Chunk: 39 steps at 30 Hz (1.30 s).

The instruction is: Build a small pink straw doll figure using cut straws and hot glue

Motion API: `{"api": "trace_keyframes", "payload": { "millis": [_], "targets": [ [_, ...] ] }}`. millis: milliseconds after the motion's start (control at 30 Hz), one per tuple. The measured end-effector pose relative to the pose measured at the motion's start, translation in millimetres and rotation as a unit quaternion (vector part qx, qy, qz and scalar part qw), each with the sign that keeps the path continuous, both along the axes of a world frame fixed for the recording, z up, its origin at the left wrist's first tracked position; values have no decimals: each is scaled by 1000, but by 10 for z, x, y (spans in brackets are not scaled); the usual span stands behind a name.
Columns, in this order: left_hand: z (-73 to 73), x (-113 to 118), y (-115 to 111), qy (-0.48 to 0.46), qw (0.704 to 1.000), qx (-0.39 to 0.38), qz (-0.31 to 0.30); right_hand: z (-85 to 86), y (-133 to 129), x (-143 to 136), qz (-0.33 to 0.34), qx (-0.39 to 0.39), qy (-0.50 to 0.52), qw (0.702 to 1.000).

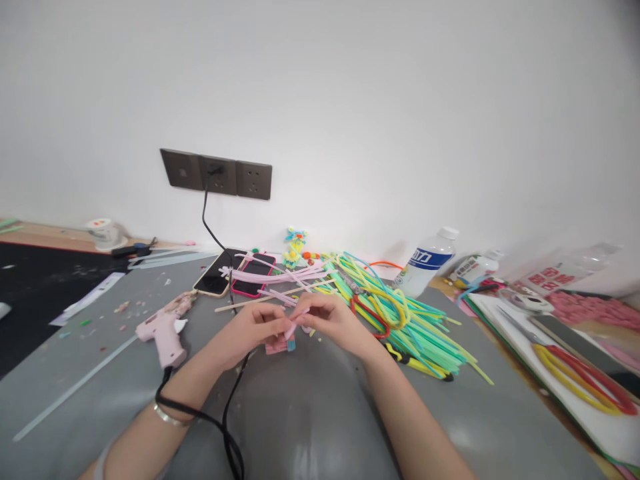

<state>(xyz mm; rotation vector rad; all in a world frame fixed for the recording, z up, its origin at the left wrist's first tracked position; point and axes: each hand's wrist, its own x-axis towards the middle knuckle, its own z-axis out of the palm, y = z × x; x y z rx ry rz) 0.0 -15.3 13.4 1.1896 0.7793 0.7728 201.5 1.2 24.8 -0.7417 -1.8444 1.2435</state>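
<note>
My left hand [257, 328] and my right hand [333, 321] meet above the grey mat, fingers closed in a pinch. Between the fingertips is a short pale pink pipe cleaner [291, 329], gripped from both sides. Just under my hands a small pink and blue piece [279, 346] shows, partly covered by my fingers; I cannot tell whether it joins the pipe cleaner. Beyond them lie long pink pipe cleaners [280, 274]. To the right spreads a heap of green and yellow pipe cleaners [420, 333].
A pink glue gun [163, 330] lies left, its black cord [200, 415] crossing my left forearm. Two phones [214, 273] lie behind my hands. A bottle [425, 262] stands at the wall. Red and yellow handled scissors [583, 377] rest on papers at right.
</note>
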Motion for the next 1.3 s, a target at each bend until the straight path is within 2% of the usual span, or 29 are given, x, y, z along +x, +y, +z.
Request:
{"api": "trace_keyframes", "payload": {
  "millis": [267,367,567,800,1000,1167,1300],
  "targets": [
    [31,6,-60,-26,989,-109,-93,-9,-47,-17,103,-64,70,990],
    [45,3,-68,-27,990,-111,-86,-23,-59,-37,102,-68,78,989],
    [61,12,-61,-47,991,-117,-54,-15,-73,-51,51,-45,84,994],
    [30,7,-73,-61,978,-160,-117,57,-108,-69,87,-34,49,994],
    [78,36,-70,-58,988,-132,-56,28,-85,-66,40,-4,54,998],
    [106,67,-58,-112,984,-137,0,-3,-90,-92,-42,95,34,994],
    [81,67,-42,-121,983,-137,32,-1,-121,-146,-70,159,27,984]
  ]
}}
